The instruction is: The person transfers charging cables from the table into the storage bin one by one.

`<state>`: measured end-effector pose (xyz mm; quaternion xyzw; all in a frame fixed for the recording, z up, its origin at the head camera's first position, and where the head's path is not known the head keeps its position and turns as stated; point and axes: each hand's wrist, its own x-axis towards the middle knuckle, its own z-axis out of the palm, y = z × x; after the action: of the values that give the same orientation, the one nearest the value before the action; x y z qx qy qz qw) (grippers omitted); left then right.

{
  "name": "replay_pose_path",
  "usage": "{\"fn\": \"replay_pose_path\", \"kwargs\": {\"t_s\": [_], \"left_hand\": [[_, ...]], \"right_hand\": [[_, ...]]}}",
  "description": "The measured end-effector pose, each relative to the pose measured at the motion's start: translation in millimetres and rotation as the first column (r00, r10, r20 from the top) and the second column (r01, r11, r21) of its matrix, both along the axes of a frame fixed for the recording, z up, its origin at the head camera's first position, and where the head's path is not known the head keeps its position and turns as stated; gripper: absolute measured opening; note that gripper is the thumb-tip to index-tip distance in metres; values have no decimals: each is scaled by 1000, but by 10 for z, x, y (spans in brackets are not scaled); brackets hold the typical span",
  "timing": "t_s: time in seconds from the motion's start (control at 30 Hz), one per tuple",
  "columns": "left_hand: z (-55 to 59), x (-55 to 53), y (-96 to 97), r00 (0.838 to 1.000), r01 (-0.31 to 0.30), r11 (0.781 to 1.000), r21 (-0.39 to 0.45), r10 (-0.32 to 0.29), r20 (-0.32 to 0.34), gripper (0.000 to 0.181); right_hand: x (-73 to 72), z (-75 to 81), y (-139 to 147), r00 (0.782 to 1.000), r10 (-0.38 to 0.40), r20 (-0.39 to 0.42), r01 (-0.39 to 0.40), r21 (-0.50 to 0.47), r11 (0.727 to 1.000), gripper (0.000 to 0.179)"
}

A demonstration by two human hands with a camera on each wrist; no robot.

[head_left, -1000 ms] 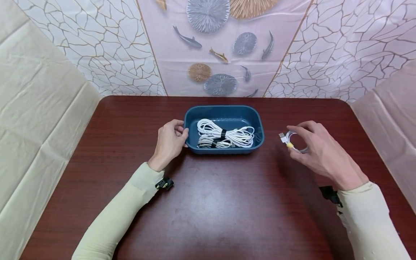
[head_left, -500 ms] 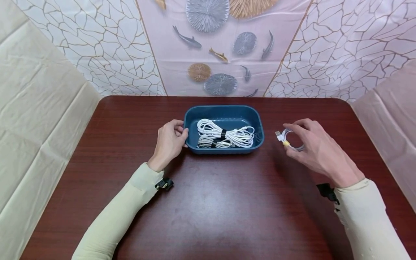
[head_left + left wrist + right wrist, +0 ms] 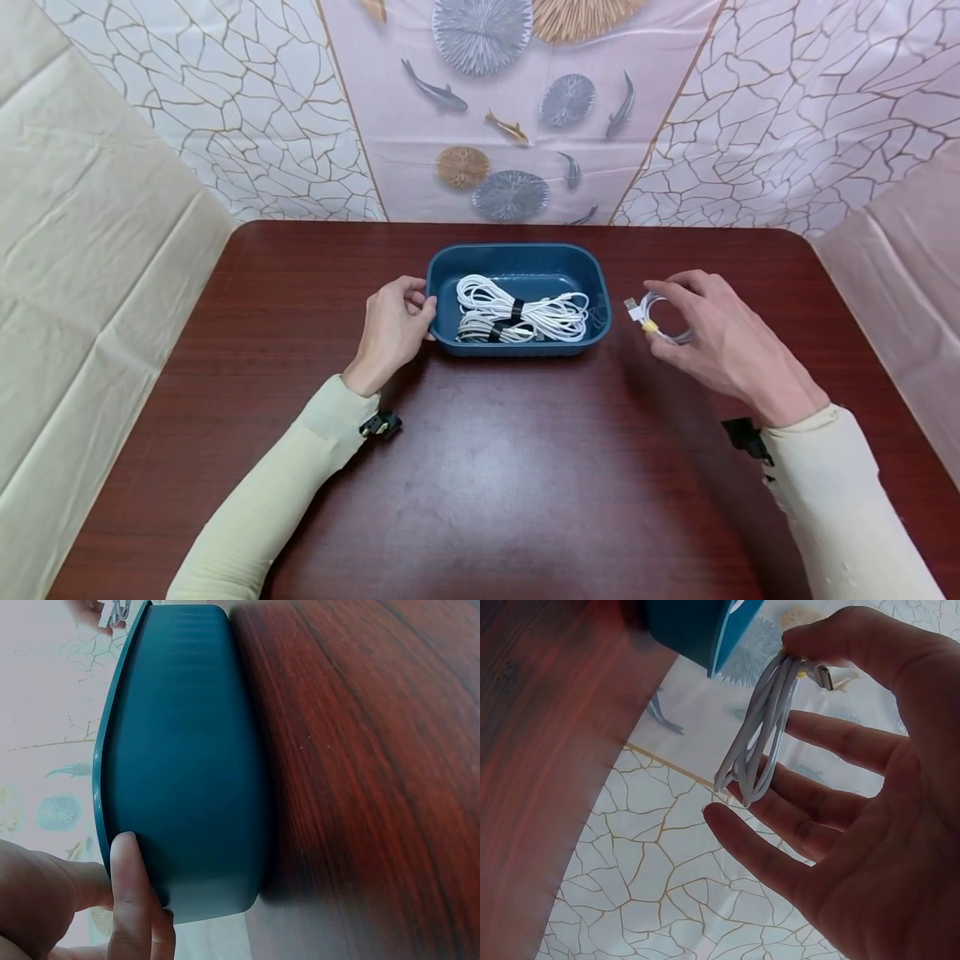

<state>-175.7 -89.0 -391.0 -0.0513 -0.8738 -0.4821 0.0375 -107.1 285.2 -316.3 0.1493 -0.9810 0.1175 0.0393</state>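
A dark blue rectangular bin point(image 3: 517, 350) stands on the table, with bundled white cables point(image 3: 555, 317) inside it, bound by black ties. At the bin's left end, my left hand point(image 3: 390, 329) grips the rim; the left wrist view shows a finger point(image 3: 129, 874) against the outer wall. To the right of the bin, my right hand point(image 3: 720, 342) holds a small coiled white USB cable point(image 3: 651, 312) above the table. A yellow tie binds that coil, and its metal plug points toward the bin. In the right wrist view, the thumb presses the top of the coil point(image 3: 761, 727).
The dark red-brown wooden table point(image 3: 480, 475) reaches back to a patterned cloth backdrop point(image 3: 510, 125). Pale cloth walls point(image 3: 97, 250) flank it on both sides. Small black devices point(image 3: 381, 425) are strapped at both wrists.
My right hand has moved left toward the bin, carrying the coiled cable with it. The left hand and the bin have stayed in place.
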Motion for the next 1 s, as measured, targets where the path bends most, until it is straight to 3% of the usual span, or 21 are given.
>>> {"fn": "replay_pose_path", "kwargs": {"t_s": [0.73, 1.0], "left_hand": [[-9, -17, 7, 1000, 6, 1000, 3, -6, -8, 32], [-14, -9, 0, 1000, 8, 1000, 6, -8, -5, 33]], "right_hand": [[-76, 38, -88, 999, 33, -42, -34, -23, 999, 59], [-123, 56, -127, 999, 35, -23, -35, -13, 999, 60]]}}
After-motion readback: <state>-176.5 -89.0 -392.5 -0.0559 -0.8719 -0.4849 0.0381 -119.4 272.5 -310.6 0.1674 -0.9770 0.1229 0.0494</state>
